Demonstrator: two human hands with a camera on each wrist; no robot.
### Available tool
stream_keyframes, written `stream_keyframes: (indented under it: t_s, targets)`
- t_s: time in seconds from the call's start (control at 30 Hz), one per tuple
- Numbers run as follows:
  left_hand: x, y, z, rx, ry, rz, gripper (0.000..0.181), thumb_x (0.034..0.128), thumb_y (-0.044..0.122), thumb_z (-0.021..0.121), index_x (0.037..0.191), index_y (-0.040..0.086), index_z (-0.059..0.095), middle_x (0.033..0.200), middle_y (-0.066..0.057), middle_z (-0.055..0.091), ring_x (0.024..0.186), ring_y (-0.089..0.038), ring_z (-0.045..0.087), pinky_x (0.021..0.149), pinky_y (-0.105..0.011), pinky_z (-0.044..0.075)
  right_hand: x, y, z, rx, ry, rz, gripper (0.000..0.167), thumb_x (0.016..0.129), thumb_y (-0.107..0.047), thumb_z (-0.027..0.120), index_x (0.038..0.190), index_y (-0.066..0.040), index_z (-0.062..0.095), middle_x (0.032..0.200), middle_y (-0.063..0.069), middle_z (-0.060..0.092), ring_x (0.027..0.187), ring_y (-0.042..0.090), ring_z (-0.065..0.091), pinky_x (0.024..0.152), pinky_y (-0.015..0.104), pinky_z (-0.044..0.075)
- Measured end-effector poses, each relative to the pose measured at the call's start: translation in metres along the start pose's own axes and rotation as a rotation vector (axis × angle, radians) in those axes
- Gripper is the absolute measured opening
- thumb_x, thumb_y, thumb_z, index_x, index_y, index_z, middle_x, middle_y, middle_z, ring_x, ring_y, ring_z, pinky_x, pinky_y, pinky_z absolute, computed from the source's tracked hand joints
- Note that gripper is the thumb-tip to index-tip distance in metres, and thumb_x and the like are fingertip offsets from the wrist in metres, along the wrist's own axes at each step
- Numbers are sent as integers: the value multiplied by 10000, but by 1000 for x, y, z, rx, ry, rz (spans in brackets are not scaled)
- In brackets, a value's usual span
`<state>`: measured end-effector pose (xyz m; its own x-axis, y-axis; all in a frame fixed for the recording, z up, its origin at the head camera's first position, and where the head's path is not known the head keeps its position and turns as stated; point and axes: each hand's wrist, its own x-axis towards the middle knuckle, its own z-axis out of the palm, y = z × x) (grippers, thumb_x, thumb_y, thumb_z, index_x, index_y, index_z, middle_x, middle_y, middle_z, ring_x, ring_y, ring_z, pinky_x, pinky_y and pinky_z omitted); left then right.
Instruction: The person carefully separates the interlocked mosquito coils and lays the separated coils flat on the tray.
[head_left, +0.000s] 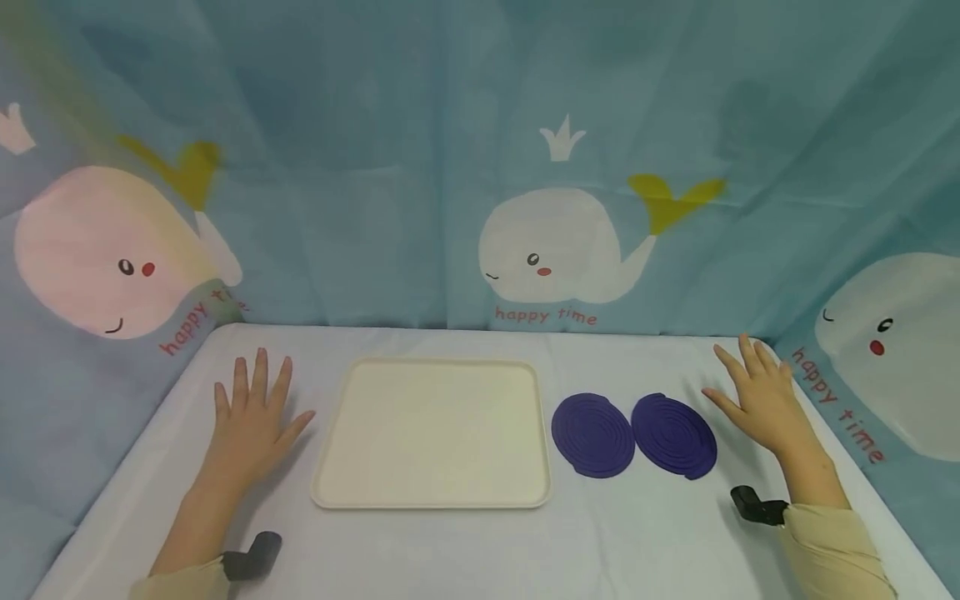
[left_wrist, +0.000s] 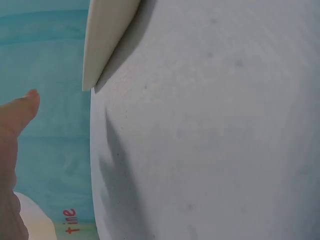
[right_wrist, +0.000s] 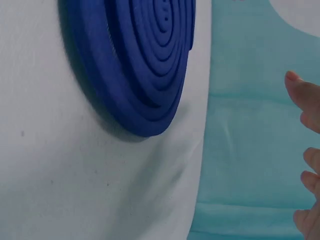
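On the left of the white table my left hand (head_left: 247,429) is spread with straight fingers and holds nothing. A cream rectangular tray (head_left: 431,433) lies flat to its right; the tray's edge (left_wrist: 107,37) also shows in the left wrist view. Two blue-purple round coiled mats, the left one (head_left: 592,435) and the right one (head_left: 675,436), lie side by side, edges close, right of the tray. Beyond the right mat, my right hand (head_left: 765,400) has its fingers spread and holds nothing. In the right wrist view, the ridged rings of a coiled mat (right_wrist: 145,65) show close up.
A white cloth (head_left: 465,554) covers the table. Behind it and at both sides hangs a blue-green curtain (head_left: 345,250) printed with whales. A black wrist mount sits on each arm, the left one (head_left: 253,557) and the right one (head_left: 757,506).
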<state>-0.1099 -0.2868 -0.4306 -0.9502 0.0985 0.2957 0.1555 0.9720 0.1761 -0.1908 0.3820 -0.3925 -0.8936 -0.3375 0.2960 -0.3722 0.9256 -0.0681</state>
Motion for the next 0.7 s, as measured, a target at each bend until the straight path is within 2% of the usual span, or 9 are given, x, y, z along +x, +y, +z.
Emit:
stream_keyframes:
  t_s: [0.1, 0.17, 0.23, 0.4, 0.53, 0.63, 0.7]
  targets:
    - [2, 4, -2, -12, 26, 3, 745, 932, 382, 538, 1442, -72, 239, 1504, -335, 25, 1368, -497, -79, 1004, -740, 14, -3, -6, -1, 47, 7, 28, 699, 930, -388, 566, 1449, -14, 285, 1479, 358, 121, 1382, 481, 34, 1019, 723, 10]
    - [0, 10, -3, -70, 45, -7, 710, 938, 344, 544, 1421, -97, 268, 1498, -341, 56, 1366, -512, -9, 1006, -735, 65, -5, -13, -1, 117, 35, 51, 695, 930, -353, 578, 1455, -11, 277, 1484, 349, 127, 1381, 482, 52, 1046, 693, 30]
    - [-1, 21, -4, -154, 63, -6, 656, 947, 307, 544, 1398, -109, 312, 1487, -341, 135, 1347, -526, 121, 1009, -709, 158, -9, -21, -2, 186, 75, 70, 688, 924, -308, 597, 1454, -4, 280, 1481, 340, 164, 1370, 491, 102, 1065, 668, 64]
    - [4, 66, -1, -353, 80, 12, 467, 941, 235, 580, 1288, -65, 490, 1315, -270, 481, 1183, -457, 448, 949, -596, 368, -22, -44, -6, 305, 193, 101, 538, 887, -161, 648, 1331, 55, 435, 1353, 317, 397, 1240, 512, 327, 1019, 647, 236]
    - [13, 104, 5, -488, 49, -5, 385, 933, 203, 599, 1250, -8, 541, 1213, -197, 575, 1104, -388, 534, 918, -544, 431, -29, -63, -5, 358, 242, 145, 415, 869, -96, 660, 1227, 64, 524, 1210, 264, 525, 1115, 443, 465, 915, 584, 370]
    - [17, 131, 11, -628, 36, -25, 344, 918, 158, 623, 1233, 31, 568, 1171, -145, 611, 1072, -331, 576, 909, -479, 474, -32, -78, -1, 411, 267, 181, 371, 868, -75, 659, 1199, 53, 553, 1150, 218, 580, 1048, 326, 532, 922, 373, 445]
    - [18, 150, 15, -744, 21, -41, 319, 911, 145, 632, 1215, 58, 589, 1145, -114, 629, 1048, -290, 603, 899, -421, 499, -33, -88, 3, 475, 296, 205, 341, 862, -53, 663, 1175, 48, 574, 1122, 198, 610, 1024, 157, 561, 907, 202, 437]
